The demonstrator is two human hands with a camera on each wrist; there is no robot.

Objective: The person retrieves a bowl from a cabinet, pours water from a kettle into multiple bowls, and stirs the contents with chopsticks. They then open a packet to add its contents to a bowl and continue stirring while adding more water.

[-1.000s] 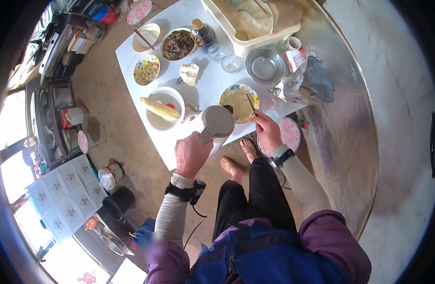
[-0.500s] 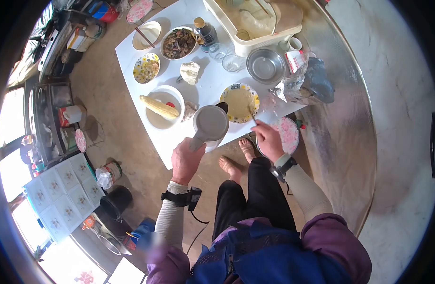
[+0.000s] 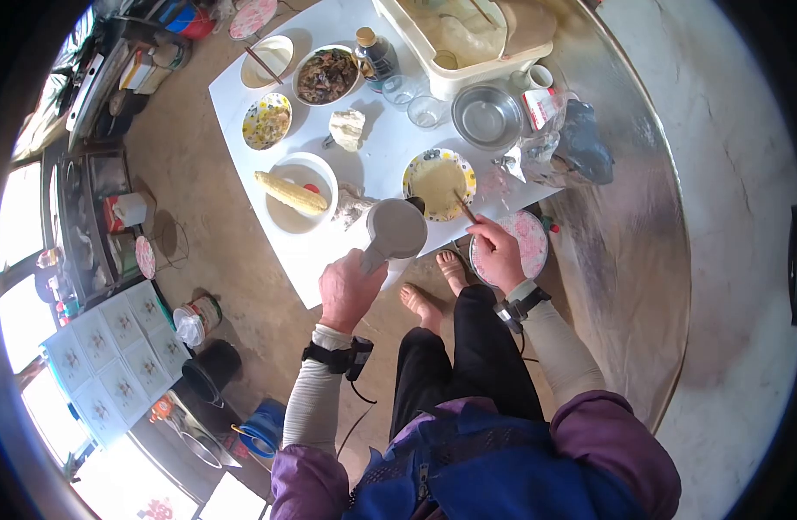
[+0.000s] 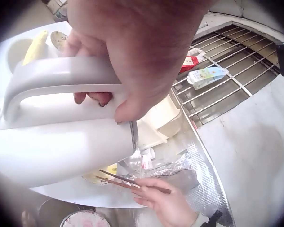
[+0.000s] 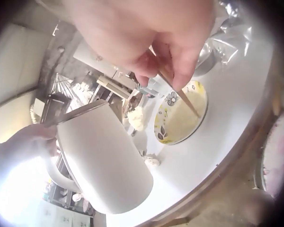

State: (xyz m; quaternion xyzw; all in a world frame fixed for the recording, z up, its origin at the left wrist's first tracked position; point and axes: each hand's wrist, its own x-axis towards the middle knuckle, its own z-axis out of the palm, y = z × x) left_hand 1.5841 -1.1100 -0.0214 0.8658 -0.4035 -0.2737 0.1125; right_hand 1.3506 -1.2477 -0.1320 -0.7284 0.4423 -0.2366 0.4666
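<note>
My left hand [image 3: 351,290] grips the handle of a white electric kettle [image 3: 398,232] with a grey lid. The kettle's dark spout points toward a flower-patterned bowl [image 3: 437,157] holding pale yellowish liquid. In the left wrist view the fingers wrap around the grey handle [image 4: 61,73]. My right hand [image 3: 498,251] pinches wooden chopsticks [image 5: 186,100], whose tips reach down into the liquid. The right wrist view shows the kettle tilted beside the bowl, with no stream visible from it.
Left of the kettle, a white bowl [image 3: 274,224] contains a corn cob [image 3: 290,192]. Farther back are a bowl of dark food [image 3: 327,76], a sauce bottle [image 3: 377,59], glasses [image 3: 427,111], a metal bowl [image 3: 487,119] and a cream bin [image 3: 442,85]. A pink-patterned stool [image 3: 521,247] stands below the table's edge.
The kettle swung slightly left, then back right toward the bowl. My right hand has shifted a little down and right, the chopsticks changing angle within the bowl.
</note>
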